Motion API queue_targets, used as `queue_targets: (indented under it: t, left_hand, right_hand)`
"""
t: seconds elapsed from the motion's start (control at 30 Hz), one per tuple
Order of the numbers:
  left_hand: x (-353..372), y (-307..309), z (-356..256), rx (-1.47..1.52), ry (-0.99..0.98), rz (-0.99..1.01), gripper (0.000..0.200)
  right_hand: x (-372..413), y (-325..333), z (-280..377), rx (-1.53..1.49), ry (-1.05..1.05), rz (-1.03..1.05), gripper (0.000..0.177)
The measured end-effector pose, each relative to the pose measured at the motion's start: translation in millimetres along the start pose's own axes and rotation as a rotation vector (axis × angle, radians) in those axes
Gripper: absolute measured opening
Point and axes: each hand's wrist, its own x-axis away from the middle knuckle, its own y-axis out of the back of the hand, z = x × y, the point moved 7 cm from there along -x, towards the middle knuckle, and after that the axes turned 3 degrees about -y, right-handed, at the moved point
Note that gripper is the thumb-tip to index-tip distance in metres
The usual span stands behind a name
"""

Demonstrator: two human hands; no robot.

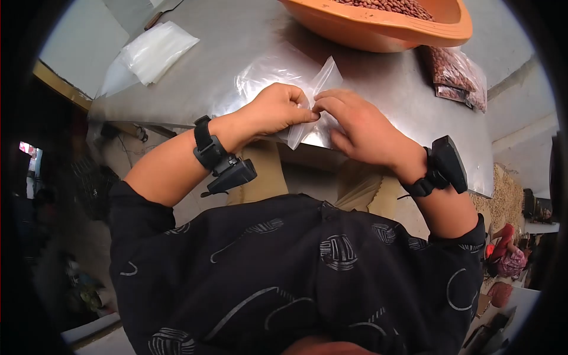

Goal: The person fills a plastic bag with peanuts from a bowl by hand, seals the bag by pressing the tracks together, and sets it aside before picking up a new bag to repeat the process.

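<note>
The left hand (278, 109) pinches a clear plastic bag (327, 77) above the metal worktop (216, 68); the right hand (367, 130) has its fingertips at the same spot. Beyond sit an orange basin (355, 28) of reddish beans (393, 6), filled bags (454, 71) to the right, and flat plastic bags (160, 50) to the left.

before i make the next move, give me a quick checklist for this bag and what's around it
1. Left hand holding the clear bag: ok, pinched.
2. Right hand gripping it too: cannot tell; fingertips are at the bag.
3. Bag mouth open: cannot tell, fingers cover part.
4. Contents in that bag: not ok, none visible.
5. Orange basin stocked: ok, reddish pieces show inside.
6. Spare bags on the table: ok, at left.
</note>
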Motion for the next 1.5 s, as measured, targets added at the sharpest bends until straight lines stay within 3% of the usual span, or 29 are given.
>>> queue_targets:
  t: [0.07, 0.27, 0.63, 0.87, 1.27, 1.43, 1.5]
  left_hand:
    - [5.4, 2.2, 0.3, 0.101, 0.029, 0.025, 0.016]
    - [10.9, 8.2, 1.1, 0.155, 0.011, 0.029, 0.018]
    - [7.7, 9.5, 9.8, 0.334, 0.014, 0.043, 0.016]
    - [10.2, 12.3, 7.4, 0.278, 0.003, 0.080, 0.011]
    - [6.4, 16.5, 12.4, 0.357, 0.010, 0.063, 0.016]
    - [7.0, 24.5, 17.7, 0.444, -0.035, -0.013, 0.015]
    - [12.1, 31.2, 8.4, 0.304, -0.136, -0.098, 0.012]
  right_hand:
    - [-5.8, -7.5, -11.9, -0.025, -0.076, 0.053, 0.048]
    - [-20.9, -4.6, -3.2, 0.071, 0.028, -0.084, 0.046]
    - [-37.4, -9.9, -11.8, 0.071, 0.040, 0.004, 0.037]
    - [-39.9, -8.9, -10.6, 0.086, 0.089, -0.052, 0.037]
    - [-31.3, -0.7, -10.0, 0.011, 0.120, -0.132, 0.017]
    - [-21.4, 0.5, -12.2, 0.075, 0.145, -0.022, 0.013]
    - [-16.9, -7.6, -21.3, 0.151, 0.129, 0.071, 0.010]
